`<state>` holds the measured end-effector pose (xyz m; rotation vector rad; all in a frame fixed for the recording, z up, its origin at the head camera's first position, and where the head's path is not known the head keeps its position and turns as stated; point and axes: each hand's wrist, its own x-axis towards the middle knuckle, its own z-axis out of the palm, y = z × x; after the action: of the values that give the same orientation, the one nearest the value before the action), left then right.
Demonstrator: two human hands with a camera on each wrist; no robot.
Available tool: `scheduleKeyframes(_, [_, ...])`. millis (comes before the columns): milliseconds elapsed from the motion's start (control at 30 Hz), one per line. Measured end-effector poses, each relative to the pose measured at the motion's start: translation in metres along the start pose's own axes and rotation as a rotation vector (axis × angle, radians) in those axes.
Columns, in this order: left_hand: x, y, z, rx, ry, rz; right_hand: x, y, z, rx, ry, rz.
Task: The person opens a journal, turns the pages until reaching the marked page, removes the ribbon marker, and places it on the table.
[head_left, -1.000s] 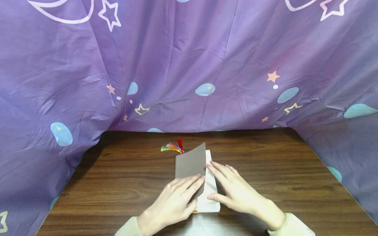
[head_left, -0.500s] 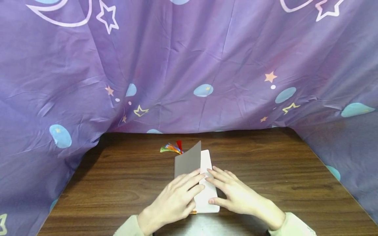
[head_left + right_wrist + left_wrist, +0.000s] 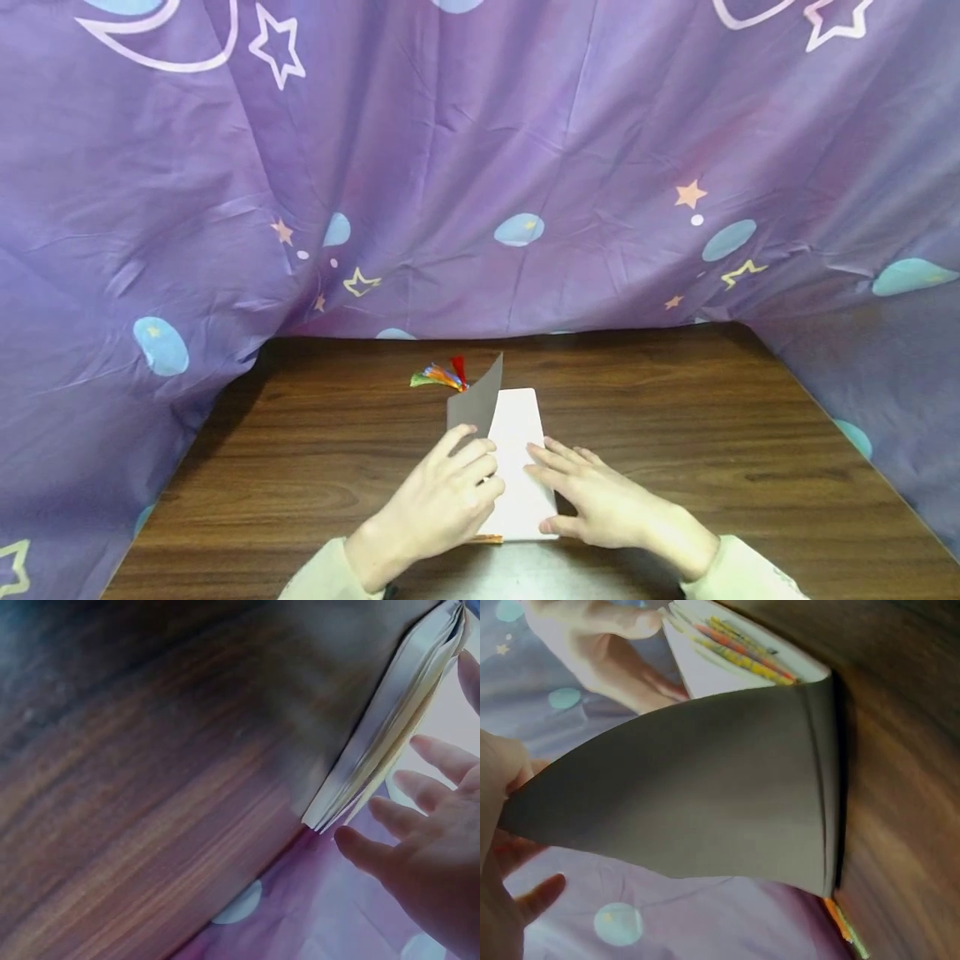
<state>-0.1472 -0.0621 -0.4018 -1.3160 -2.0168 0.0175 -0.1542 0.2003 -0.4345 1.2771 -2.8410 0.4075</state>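
Note:
A notebook with a grey-brown cover (image 3: 476, 408) lies on the wooden table, its front cover lifted and bending to the left. White page (image 3: 517, 467) shows beneath it. My left hand (image 3: 450, 496) pinches the cover's free edge, which sits between thumb and fingers in the left wrist view. With fairly straight fingers, my right hand (image 3: 600, 500) rests at the page's right edge. In the right wrist view, the page edges (image 3: 382, 735) stand slightly fanned beside the right fingers. Yellow and orange-red strips (image 3: 746, 652) show among the pages at the near end.
Multicoloured tassels (image 3: 438, 375) stick out past the notebook's far left corner. A purple curtain (image 3: 420, 167) with stars and moons hangs behind the table (image 3: 675, 400) and along both its sides.
The left hand has drawn the cover further to the left, so more white page shows. The left fingers have curled in around the cover. The right hand has slid slightly nearer.

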Motion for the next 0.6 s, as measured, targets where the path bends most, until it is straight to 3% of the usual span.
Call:
scheduleKeyframes(267, [-0.006, 0.003, -0.015, -0.053, -0.147, -0.223, 0.002, 0.000, 0.006, 0.026, -0.072, 0.042])
scheduleKeyframes(467, [-0.012, 0.006, -0.026, -0.014, -0.258, -0.321, 0.005, -0.001, 0.008, 0.013, -0.099, 0.035])
scheduleKeyframes(600, [-0.015, 0.006, -0.029, -0.007, -0.285, -0.364, 0.006, -0.001, 0.009, 0.013, -0.103, 0.034])
